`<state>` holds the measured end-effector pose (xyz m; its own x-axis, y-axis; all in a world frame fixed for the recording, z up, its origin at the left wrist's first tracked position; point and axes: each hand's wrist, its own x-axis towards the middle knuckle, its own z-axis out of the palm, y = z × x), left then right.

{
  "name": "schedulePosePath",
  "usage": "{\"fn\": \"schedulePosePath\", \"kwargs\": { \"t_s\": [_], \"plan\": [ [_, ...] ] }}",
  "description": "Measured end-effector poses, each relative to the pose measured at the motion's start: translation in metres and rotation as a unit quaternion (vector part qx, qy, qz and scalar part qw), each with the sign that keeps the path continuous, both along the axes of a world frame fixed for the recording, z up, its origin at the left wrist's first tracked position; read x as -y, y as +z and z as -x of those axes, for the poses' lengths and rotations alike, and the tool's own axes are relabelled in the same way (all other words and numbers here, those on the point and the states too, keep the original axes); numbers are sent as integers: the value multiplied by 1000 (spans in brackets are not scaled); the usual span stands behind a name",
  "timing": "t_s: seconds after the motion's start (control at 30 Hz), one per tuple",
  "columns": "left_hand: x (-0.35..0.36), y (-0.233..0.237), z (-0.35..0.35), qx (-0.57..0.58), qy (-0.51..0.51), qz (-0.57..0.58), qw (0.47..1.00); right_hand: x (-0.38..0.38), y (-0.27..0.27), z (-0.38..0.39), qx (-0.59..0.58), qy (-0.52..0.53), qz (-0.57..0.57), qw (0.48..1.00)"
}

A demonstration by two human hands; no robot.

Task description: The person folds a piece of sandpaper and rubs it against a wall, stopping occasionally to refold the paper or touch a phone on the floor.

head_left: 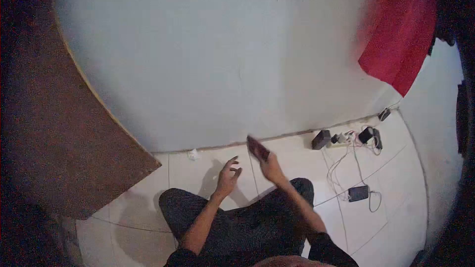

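Observation:
My right hand is closed around the near end of a flat, dark maroon object, oblong and about the size of a wallet. Its far end points up and left toward the foot of the wall; blur hides its details. To the left, my left hand is raised with its fingers apart and slightly curled, nothing in them. A gap of floor separates it from the maroon object. Both hands are in front of my crossed legs, in dark trousers, over the tiled floor.
A pale wall rises just ahead. A brown panel stands at the left. On the right lie a power strip with plugs, loose cables and a black adapter. Red cloth hangs above them. A crumpled white scrap sits by the wall.

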<state>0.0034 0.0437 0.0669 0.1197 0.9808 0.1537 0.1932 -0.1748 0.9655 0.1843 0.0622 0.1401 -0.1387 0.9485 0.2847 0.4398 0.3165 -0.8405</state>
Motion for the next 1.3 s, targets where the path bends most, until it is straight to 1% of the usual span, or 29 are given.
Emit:
{"fn": "schedulePosePath", "kwargs": {
  "t_s": [0.03, 0.1, 0.13, 0.2, 0.23, 0.27, 0.3, 0.33, 0.37, 0.4, 0.43, 0.47, 0.5, 0.57, 0.6, 0.7, 0.77, 0.8, 0.83, 0.87, 0.9, 0.97, 1.0, 1.03, 1.1, 1.17, 1.2, 1.23, 1.3],
  "plan": [
    [-4, -7, 0, 11, -3, -6, 1000, -16, 54, 1, 18, -31, -149, 988],
    [-15, -31, 7, 95, 59, 120, 986, -38, 158, -7, 58, -125, -263, 955],
    [-19, -44, 10, 104, 54, 117, 986, -69, 182, -23, 63, -170, -338, 924],
    [-25, -61, 14, 32, 63, 89, 993, -102, 280, -27, 94, -227, -609, 755],
    [-25, -58, 13, 34, 56, 89, 994, -109, 305, -31, 72, -306, -535, 784],
    [-22, -52, 12, 8, 57, 72, 996, -133, 328, -23, -22, -350, -600, 719],
    [-19, -49, 13, -17, 57, 57, 997, -160, 338, -21, -73, -405, -513, 753],
    [-19, -52, 12, -19, 47, 59, 997, -197, 332, -32, 78, -341, -657, 668],
    [-18, -58, 13, -26, 41, 21, 999, -218, 325, -19, 141, -282, -604, 732],
    [-19, -62, 13, -33, 36, -19, 999, -186, 326, 6, 340, -251, -652, 630],
    [-19, -60, 13, -35, 30, -21, 999, -189, 312, 10, 430, -55, -639, 635],
    [-19, -59, 14, -70, 27, -14, 997, -193, 315, 11, 470, 116, -655, 580],
    [-20, -56, 14, -105, 28, -9, 994, -194, 320, 12, 470, 114, -656, 579],
    [-21, -53, 15, -108, 22, -29, 993, -194, 322, 14, 222, -130, -633, 730],
    [-18, -53, 14, -109, 18, -48, 993, -191, 318, 15, 223, -128, -632, 731],
    [-15, -46, 16, -155, 5, -46, 987, -189, 298, 12, 459, 77, -657, 593],
    [-17, -44, 13, -138, 5, -46, 989, -201, 294, 6, 433, 87, -644, 625],
    [-16, -43, 14, -126, 0, -44, 991, -198, 297, 7, 311, -75, -631, 707],
    [-12, -42, 14, -125, -1, -41, 991, -193, 299, 9, 177, -233, -586, 755],
    [-12, -43, 15, -140, -6, -31, 990, -195, 293, 16, 283, -296, -607, 681],
    [-14, -41, 18, -160, -14, -25, 987, -192, 294, 13, 282, -300, -607, 680],
    [-15, -39, 17, -170, -15, -23, 985, -184, 290, 2, 397, 34, -616, 679],
    [-16, -38, 16, -175, -14, -20, 984, -189, 295, -3, 360, -2, -627, 691],
    [-15, -37, 17, -178, -17, -20, 984, -193, 297, -4, 250, -106, -607, 747],
    [-13, -36, 16, -164, -24, -14, 986, -194, 291, 3, 125, -290, -587, 745],
    [-15, -45, 16, -156, -41, -49, 986, -188, 277, 0, 280, -133, -574, 758],
    [-16, -49, 19, -148, -53, -81, 984, -190, 276, -6, 388, -12, -616, 685],
    [-18, -55, 17, -148, -50, -82, 984, -194, 279, -14, 386, -11, -619, 684],
    [-14, -49, 17, -176, -36, -80, 980, -191, 287, -18, 216, -119, -579, 777]
  ]
}}
